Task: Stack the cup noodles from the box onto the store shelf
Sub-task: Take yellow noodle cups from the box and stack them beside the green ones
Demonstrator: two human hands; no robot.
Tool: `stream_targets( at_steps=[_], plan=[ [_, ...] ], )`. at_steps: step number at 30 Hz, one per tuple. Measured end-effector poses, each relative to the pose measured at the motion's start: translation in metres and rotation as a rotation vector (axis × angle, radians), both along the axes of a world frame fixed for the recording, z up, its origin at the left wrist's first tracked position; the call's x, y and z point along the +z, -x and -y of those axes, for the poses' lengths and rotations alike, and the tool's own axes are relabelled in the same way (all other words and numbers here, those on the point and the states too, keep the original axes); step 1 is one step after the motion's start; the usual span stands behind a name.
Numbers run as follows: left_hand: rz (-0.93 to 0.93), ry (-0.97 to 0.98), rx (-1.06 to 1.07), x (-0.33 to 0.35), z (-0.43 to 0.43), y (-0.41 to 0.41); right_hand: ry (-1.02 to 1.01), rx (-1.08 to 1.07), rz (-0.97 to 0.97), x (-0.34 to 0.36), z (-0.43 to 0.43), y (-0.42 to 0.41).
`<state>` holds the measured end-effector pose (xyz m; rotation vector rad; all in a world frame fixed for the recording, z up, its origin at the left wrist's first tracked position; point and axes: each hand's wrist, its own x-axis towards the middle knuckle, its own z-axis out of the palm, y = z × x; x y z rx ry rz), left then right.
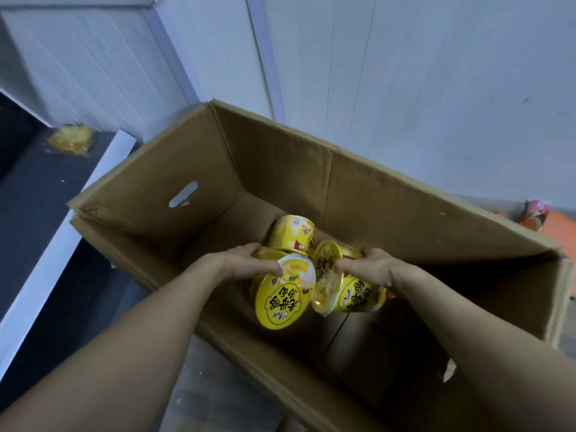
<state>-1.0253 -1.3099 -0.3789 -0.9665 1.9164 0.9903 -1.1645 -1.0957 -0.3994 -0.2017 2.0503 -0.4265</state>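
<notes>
Just beyond left hand [249, 265], right hand [372, 267]: loose cup [293, 232].

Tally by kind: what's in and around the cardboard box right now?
Yellow cup noodles: 3 (left-hand cup, right-hand cup, loose cup in the box)
Brown cardboard box: 1
Pink-topped cup beyond the box: 1
Blurred yellow item on the dark ledge, kind unclear: 1
Total: 6
</notes>
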Motion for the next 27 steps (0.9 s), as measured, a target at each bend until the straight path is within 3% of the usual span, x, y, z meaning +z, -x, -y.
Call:
stream_targets(
  at_steps=[10, 15, 19, 22, 27],
  plan=[
    [-0.092, -0.14, 0.303, 0.003, -0.018, -0.008, -0.146, 0.066, 0.048, -0.031, -0.019, -0.034],
    [0.023, -0.237, 0.401, -0.015, -0.014, -0.006, -0.181, 0.098, 0.029, -0.059, -0.017, -0.046],
    [0.066, -0.361, 0.526, -0.023, -0.004, -0.001, -0.078, 0.107, 0.024, -0.064, -0.013, -0.043],
    [0.105, -0.464, 0.539, -0.023, -0.002, 0.003, 0.128, 0.036, 0.07, -0.057, -0.009, -0.037],
    [0.124, -0.496, 0.512, -0.019, -0.005, 0.004, 0.37, -0.024, 0.341, -0.029, 0.006, -0.03]
  ],
)
